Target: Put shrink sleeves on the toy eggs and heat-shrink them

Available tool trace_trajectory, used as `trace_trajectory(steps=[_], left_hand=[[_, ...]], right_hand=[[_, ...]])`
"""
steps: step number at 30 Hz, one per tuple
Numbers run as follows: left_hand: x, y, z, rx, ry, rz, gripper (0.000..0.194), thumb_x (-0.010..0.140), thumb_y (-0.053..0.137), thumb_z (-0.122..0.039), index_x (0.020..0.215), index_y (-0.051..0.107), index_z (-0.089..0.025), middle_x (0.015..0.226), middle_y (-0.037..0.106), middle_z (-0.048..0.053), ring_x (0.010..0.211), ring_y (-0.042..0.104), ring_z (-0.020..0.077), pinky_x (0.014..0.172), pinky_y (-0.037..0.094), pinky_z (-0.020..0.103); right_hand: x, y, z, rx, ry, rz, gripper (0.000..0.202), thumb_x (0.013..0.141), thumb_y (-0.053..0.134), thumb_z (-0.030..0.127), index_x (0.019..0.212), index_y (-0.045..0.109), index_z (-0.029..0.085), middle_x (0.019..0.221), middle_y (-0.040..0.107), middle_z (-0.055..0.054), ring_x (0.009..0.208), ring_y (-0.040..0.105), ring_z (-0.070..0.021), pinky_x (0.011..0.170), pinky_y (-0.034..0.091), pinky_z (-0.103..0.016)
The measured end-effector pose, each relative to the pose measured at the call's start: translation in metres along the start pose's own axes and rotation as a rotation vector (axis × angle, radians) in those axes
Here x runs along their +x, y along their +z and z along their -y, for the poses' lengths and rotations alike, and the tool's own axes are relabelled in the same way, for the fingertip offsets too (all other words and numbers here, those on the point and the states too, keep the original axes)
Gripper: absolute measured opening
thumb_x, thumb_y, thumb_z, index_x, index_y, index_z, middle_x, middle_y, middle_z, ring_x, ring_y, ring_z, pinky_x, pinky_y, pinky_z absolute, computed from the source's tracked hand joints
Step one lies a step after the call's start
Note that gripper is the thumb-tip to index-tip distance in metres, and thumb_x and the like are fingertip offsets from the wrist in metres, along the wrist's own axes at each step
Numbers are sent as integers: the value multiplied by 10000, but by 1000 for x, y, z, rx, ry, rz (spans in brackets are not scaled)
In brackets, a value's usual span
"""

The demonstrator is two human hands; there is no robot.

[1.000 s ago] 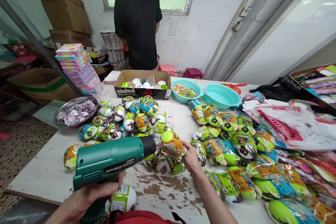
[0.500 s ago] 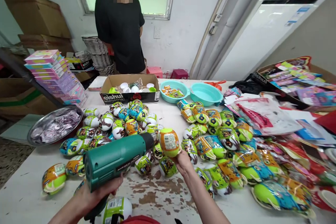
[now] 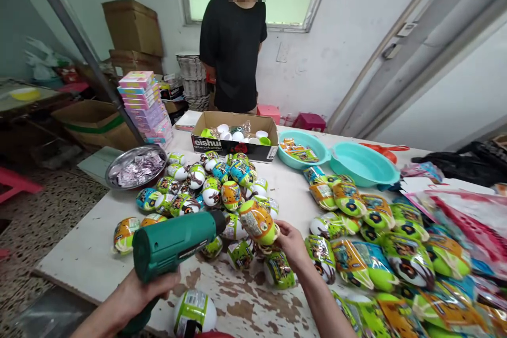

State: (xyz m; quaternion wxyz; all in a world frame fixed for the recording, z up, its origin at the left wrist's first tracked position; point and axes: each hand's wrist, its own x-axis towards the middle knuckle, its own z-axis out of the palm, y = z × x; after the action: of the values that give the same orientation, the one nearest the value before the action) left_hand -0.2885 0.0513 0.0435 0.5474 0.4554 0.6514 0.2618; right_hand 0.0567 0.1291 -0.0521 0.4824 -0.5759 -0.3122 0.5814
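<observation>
My left hand (image 3: pixel 144 290) is wrapped round the handle of a green heat gun (image 3: pixel 178 240), its dark nozzle aimed right at an egg. That surprise egg (image 3: pixel 256 221), lime green under an orange printed sleeve, is tilted above the table. The fingers of my right hand (image 3: pixel 291 243) pinch it at its right end, by a pale loop of cord. Several similar wrapped eggs (image 3: pixel 231 195) are heaped behind the nozzle. In front of me, a white egg with a green sleeve (image 3: pixel 195 311) is partly cut off by the frame.
More wrapped eggs (image 3: pixel 407 259) crowd the right side. At the back stand a carton of white and green cups (image 3: pixel 233 150) and two turquoise basins (image 3: pixel 362 166). A metal bowl of sachets (image 3: pixel 137 169) and stacked boxes (image 3: pixel 144 108) are left. A person (image 3: pixel 235 53) stands beyond the table.
The view has swung left, so the scene sits further right. The egg in my right hand has turned from its barcode side to its picture side. Both hands keep their hold.
</observation>
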Motion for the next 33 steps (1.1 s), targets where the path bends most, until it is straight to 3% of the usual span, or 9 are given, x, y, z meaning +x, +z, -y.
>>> trace_trajectory(steps=[5,8,11,16,18,23,25,28,33], left_hand=[[-5,-13,-8,-189,97,-48,282,662,709,-422,780,715,-166,694,680,39,618,584,188,607,493,299],[18,-19,-27,-217,220,-157,233,689,716,-374,780,700,-159,669,674,35,674,617,199,665,500,296],[43,-24,-35,-234,226,-207,196,680,715,-343,721,656,-160,549,626,5,528,572,171,545,475,277],[47,-29,-16,-222,171,-229,205,638,736,-312,741,637,-165,516,616,-17,483,563,166,507,461,271],[35,-31,-4,-203,135,-212,221,650,733,-340,741,648,-157,539,633,-5,514,577,173,551,475,287],[7,-39,13,-118,112,-229,231,652,730,-377,617,631,-171,562,635,-1,584,589,180,670,486,310],[1,-41,16,-91,106,-237,241,652,728,-393,618,639,-171,564,637,0,604,595,185,679,484,304],[-4,-42,22,-82,90,-251,272,639,739,-426,658,657,-168,573,642,3,598,587,188,629,480,292],[-16,-42,36,-124,52,-207,293,644,749,-449,724,662,-181,623,654,-11,572,575,170,591,480,271]], right_hand=[[42,57,26,-348,-378,-63,272,676,659,376,833,666,153,807,703,-58,659,653,-198,631,540,-327],[75,101,40,-575,-632,-132,187,736,569,294,836,658,164,815,695,-59,725,644,-200,726,525,-354],[98,128,48,-660,-779,-160,176,765,519,226,874,639,159,855,676,-78,804,619,-211,787,513,-384],[52,120,11,-742,-1003,-194,310,829,512,180,1133,563,153,1125,585,-137,1106,513,-248,972,427,-449],[6,112,-25,-777,-1051,-25,332,863,506,179,1194,529,175,1125,578,-125,1113,505,-240,972,429,-441],[-83,128,-126,-994,-898,866,522,753,696,405,1217,546,218,1239,538,-117,1084,516,-264,867,488,-391],[-92,142,-151,-1159,-767,987,745,623,778,500,1267,521,226,1272,520,-132,1062,523,-307,826,499,-421],[-83,154,-162,-1323,-644,877,947,535,827,461,1354,435,190,1259,520,-168,1016,535,-343,797,495,-472],[-59,150,-141,-1274,-786,545,903,644,802,336,1401,351,135,1378,426,-193,1228,392,-342,1002,358,-497]])
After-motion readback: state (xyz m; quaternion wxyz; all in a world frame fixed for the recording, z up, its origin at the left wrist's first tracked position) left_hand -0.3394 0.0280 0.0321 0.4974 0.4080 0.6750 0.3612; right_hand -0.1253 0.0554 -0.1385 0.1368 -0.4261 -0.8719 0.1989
